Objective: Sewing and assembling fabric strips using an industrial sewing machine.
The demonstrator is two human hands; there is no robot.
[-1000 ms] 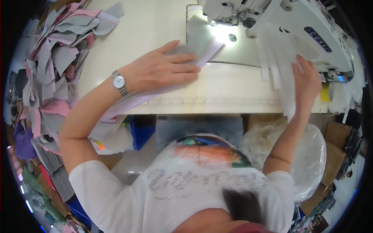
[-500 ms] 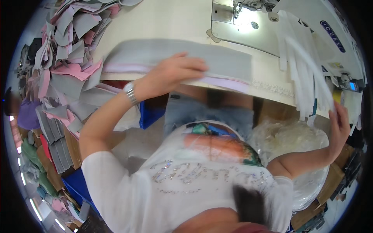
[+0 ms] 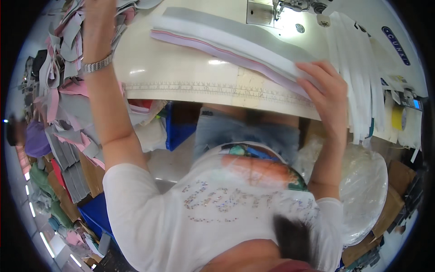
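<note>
A long layered fabric piece (image 3: 235, 31) in grey lies slantwise on the table, a lilac layer with a thin pink line showing along its near side. A white strip (image 3: 253, 48) runs lengthwise over the grey. At its right end, my right hand (image 3: 324, 86) has thumb and fingers closed around the fabric's edge. My left hand (image 3: 99, 27) reaches over the pile of grey and pink cut pieces (image 3: 72, 45) at the far left; motion and the upper picture edge hide its fingers.
A sewing machine (image 3: 290, 16) with its lamp lit stands at the back right. White strips (image 3: 358, 77) hang beside it. A measuring tape (image 3: 181, 87) runs along the table's near edge. A clear plastic bag (image 3: 362, 190) sits below on the right.
My left hand has left the fabric for the far-left pile. My right hand has moved from the hanging strips to the fabric's right end. The fabric has shifted away and now slants, with white along it.
</note>
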